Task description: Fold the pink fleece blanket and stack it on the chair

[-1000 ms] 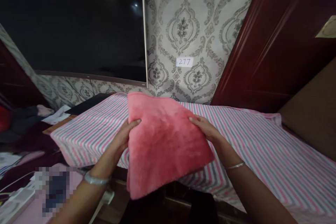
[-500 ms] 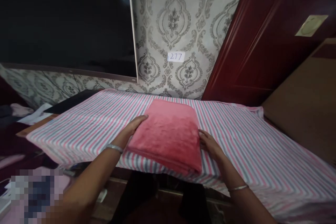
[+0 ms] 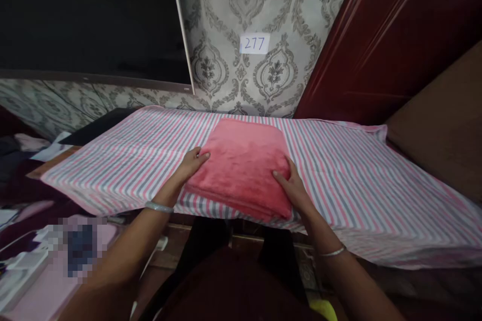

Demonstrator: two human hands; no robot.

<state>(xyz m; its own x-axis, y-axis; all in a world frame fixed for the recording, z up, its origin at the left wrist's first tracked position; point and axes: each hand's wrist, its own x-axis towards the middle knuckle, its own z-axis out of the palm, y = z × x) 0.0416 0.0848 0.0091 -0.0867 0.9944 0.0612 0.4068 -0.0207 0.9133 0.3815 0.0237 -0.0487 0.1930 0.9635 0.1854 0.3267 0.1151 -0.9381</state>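
A folded pink plush towel (image 3: 243, 163) lies flat on a striped pink, grey and white cloth (image 3: 357, 180) that covers a table. My left hand (image 3: 191, 164) grips the towel's left edge, thumb on top and fingers underneath. On the near right corner of the towel my right hand (image 3: 290, 188) holds it in the same way, thumb on top. Both wrists wear thin bangles.
A patterned grey wall carries a small paper label reading 277 (image 3: 254, 43). A dark screen (image 3: 86, 15) hangs at the left, a dark red door (image 3: 387, 30) stands at the right. Clothes and clutter (image 3: 22, 160) lie at the left.
The towel, held up in front of me a second ago, has been laid flat on the striped cloth. Both hands now hold its sides, and my view has tilted downward.
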